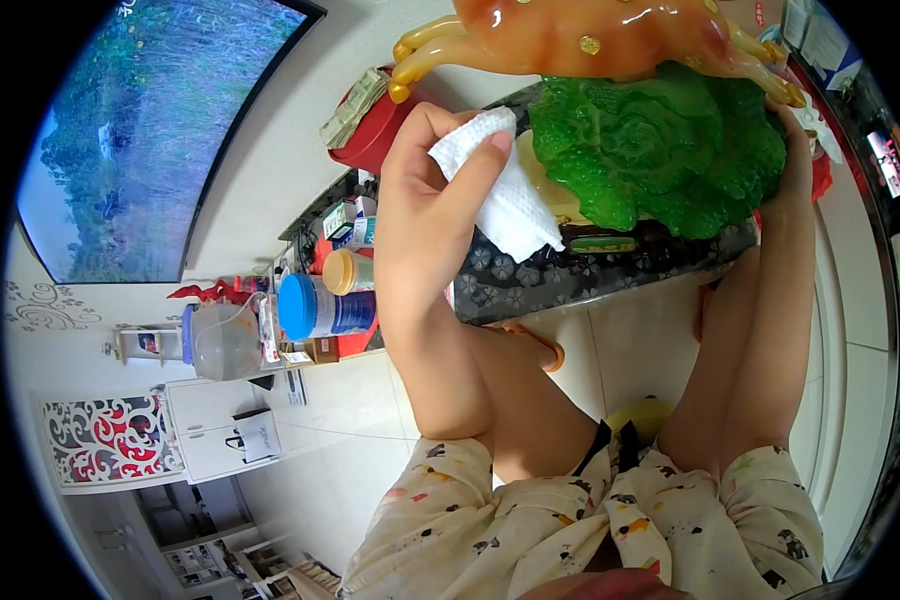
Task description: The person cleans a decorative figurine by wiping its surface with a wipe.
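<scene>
My left hand (430,195) pinches a crumpled white cloth (510,200) between its thumb and fingers, and the cloth hangs in front of the left part of a pale base. On this base rests a green cabbage-shaped ornament (660,155) with ruffled leaves. Above the leaves stretches a glossy amber animal figure (580,40) with gold-tipped legs and gold dots, cut off by the top of the view. At the cabbage's right edge is my right hand (792,130). Its fingers are hidden behind the ornament, so its grip does not show.
The ornament stands on a dark flower-patterned tabletop (490,285). Left of it are a red container (365,140) with banknotes, a blue-lidded jar (315,305), a yellow-lidded jar (345,272) and small boxes. A large screen (150,140) hangs on the wall.
</scene>
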The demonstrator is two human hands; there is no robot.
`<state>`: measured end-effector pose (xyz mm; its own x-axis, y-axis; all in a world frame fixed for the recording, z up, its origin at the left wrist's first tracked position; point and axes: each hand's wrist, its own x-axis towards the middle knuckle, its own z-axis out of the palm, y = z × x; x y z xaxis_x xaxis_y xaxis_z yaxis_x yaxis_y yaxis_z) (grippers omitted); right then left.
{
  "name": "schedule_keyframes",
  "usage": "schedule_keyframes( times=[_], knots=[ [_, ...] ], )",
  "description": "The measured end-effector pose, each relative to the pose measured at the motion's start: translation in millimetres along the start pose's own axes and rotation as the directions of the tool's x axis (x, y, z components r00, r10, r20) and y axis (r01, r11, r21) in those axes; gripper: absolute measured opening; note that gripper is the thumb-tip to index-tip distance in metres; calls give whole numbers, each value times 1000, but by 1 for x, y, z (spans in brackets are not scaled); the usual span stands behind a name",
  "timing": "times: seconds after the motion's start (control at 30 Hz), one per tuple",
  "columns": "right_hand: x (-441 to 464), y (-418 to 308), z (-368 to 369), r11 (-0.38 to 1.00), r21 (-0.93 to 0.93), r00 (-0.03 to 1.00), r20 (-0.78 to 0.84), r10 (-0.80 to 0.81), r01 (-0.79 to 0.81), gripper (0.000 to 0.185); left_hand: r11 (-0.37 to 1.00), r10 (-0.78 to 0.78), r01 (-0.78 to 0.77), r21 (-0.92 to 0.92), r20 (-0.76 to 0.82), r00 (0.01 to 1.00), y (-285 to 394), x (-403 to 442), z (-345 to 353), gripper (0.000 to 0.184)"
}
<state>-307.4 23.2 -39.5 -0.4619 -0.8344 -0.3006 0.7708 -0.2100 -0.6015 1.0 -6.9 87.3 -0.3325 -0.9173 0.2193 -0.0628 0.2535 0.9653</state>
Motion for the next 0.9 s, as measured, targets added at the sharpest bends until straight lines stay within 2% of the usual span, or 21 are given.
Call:
schedule_keyframes(
  times=[0.07, 0.17, 0.2, 0.27, 0.3, 0.33, 0.4, 0.57, 0.7, 0.8, 0.9],
  knots=[
    [-1, 0, 1, 1000, 7, 1000, 0, 8, -8, 41, 1000, -6, 6, 0, 1, 1000, -2, 0, 2, 19],
    [-7, 1, 3, 999, 36, 998, 59, -7, 5, 27, 998, 19, -16, 56, -46, 999, -12, 1, 12, 20],
    [-8, 1, 3, 1000, 30, 999, 52, -8, 6, 27, 983, -4, 22, 180, -101, 995, -9, 0, 19, 24],
    [-8, 0, 5, 1000, 17, 999, 37, -11, 10, 27, 878, 170, -84, 471, -144, 975, -27, 3, 30, 28],
    [-7, 0, 3, 1000, 24, 999, 45, -8, 7, 27, 847, 262, -175, 503, -108, 959, -33, 5, 34, 27],
    [-4, 1, 0, 999, 32, 999, 53, -6, 4, 27, 881, 213, -137, 452, -121, 969, -32, 4, 39, 37],
    [-2, 1, -2, 999, 39, 997, 80, -5, 2, 28, 836, 249, -178, 519, -69, 966, -32, 3, 38, 33],
    [-5, 2, 0, 999, 42, 995, 95, -17, 13, 28, 854, 172, -150, 498, 3, 985, -26, 2, 32, 27],
    [4, 0, -7, 1000, 10, 999, 43, 5, -5, 41, 894, 68, -75, 442, 32, 997, -22, 1, 23, 22],
    [0, 0, -3, 1000, 14, 1000, 29, 2, -3, 41, 876, 140, -158, 456, 73, 987, -25, 5, 18, 19],
    [-5, -1, 2, 1000, 6, 1000, 8, 3, -3, 40, 871, 327, -324, 369, 56, 943, -25, 7, 24, 18]
  ],
)
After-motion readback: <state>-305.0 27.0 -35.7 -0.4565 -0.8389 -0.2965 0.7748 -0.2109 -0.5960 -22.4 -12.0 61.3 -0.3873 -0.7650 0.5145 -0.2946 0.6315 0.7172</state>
